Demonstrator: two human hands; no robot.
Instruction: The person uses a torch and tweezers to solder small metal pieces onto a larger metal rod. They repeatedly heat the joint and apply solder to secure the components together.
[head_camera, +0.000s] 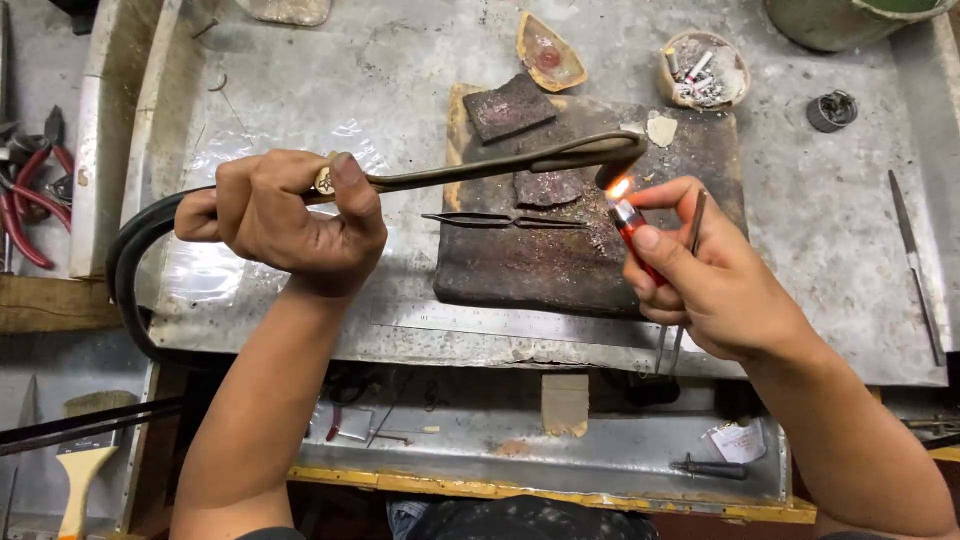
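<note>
Your left hand (285, 215) has its fingers clamped around the handle of a torch (500, 165), thumb pressed on top near the valve, with the black hose (135, 250) curving off behind your wrist. The torch reaches out over the dark block (560, 265) on the metal bench (820, 230), its nozzle tilted down toward your right hand (700, 285). That hand's fingers are closed on a red lighter (632, 232), held upright with a small flame burning just beneath the nozzle; a thin metal tool also sits between those fingers. Tweezers (505, 221) lie flat on the block under the torch. A steel ruler (500, 321) lies along the bench's near edge, and red pliers (30, 200) rest far left.
</note>
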